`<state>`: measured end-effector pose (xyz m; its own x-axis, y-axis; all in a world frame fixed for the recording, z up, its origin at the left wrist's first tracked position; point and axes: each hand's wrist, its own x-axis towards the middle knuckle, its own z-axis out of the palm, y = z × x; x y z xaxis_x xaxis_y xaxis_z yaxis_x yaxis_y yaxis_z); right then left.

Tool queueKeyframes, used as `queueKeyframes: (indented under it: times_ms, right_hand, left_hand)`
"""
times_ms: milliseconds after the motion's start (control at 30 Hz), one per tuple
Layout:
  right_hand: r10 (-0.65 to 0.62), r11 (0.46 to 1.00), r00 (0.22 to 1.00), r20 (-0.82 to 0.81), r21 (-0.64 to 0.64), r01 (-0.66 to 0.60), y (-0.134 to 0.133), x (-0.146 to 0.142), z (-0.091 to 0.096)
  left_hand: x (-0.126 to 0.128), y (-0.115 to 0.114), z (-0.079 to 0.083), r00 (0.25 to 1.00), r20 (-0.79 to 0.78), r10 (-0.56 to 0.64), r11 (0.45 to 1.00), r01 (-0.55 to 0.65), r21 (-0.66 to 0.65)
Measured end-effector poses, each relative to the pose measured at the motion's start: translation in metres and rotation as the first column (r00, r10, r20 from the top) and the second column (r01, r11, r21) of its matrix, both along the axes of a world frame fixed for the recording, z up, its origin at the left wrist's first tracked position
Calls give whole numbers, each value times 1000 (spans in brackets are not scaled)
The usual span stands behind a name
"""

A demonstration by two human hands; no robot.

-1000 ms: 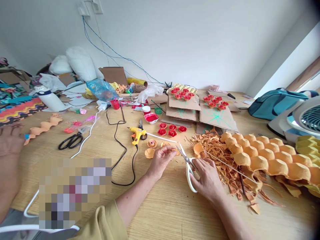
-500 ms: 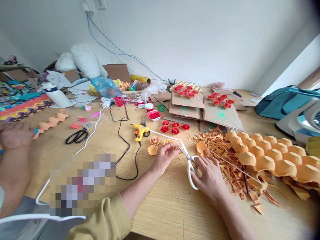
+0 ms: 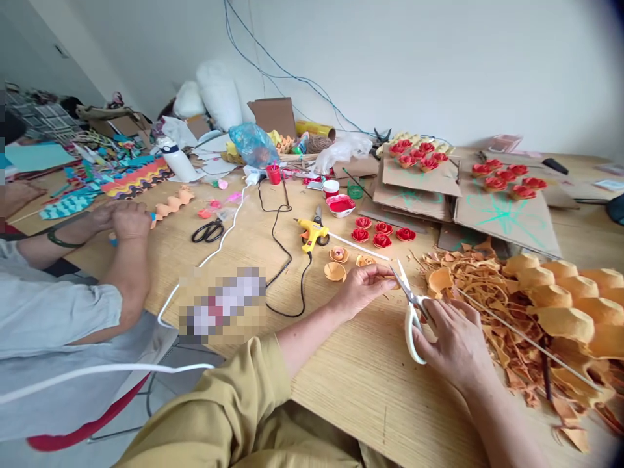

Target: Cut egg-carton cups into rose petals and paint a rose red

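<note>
Above the near part of the wooden table [image 3: 351, 367], a small orange pulp piece [image 3: 392, 277] is pinched between the thumb and fingers of the left hand [image 3: 363, 289], by which most of it is hidden. White-handled scissors [image 3: 413, 300] are gripped in the right hand [image 3: 453, 338], whose fingers are closed around the handles; the blades are slightly parted and pointed at the piece, though whether it is touched by them cannot be told.

Just beyond the left hand, an orange cup [image 3: 335, 273] and two orange flowers [image 3: 338, 255] are set on the wood. Behind these, a yellow glue gun [image 3: 312, 234] is laid, and five red roses [image 3: 381, 240] are grouped to its right, with a bowl of red paint [image 3: 341, 212] placed farther back. To the right of the scissors, orange scraps [image 3: 480, 279] are heaped, bordered by a bumpy egg tray [image 3: 550, 296]; beyond the heap, more roses [image 3: 524, 192] are borne on cardboard sheets [image 3: 511, 227]. Toward the left, black-handled scissors [image 3: 207, 231] are laid near a white cable [image 3: 229, 237], and beside a wavy orange strip [image 3: 171, 205] a co-worker's hands [image 3: 131, 220] are seen.
</note>
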<state>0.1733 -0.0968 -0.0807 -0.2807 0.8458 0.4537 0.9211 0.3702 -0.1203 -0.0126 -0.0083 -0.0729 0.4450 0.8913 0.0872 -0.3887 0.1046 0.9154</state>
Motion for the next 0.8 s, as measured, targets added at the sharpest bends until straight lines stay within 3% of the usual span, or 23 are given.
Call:
queueKeyframes:
  times_ms: [200,433,700,800]
  right_hand:
    - [37,999,999,6,-9,-37,0,-1,1]
    - [19,1000,1000,0,-17,-19,0,0,-1]
    - [-10,1000,1000,-10,4,10,1,0,-1]
    - [-17,1000,1000,-5,7,17,1,-1,0]
  left_hand:
    - [-1,0,1,1000,-8,-4,1000,5,13]
    - [-1,-1,3,998,43,-34,997,37,-63]
    - [-2,0,0,995,-102,-8,990,22,139]
    - [-2,1,-2,998,-58,-31,996,36,88]
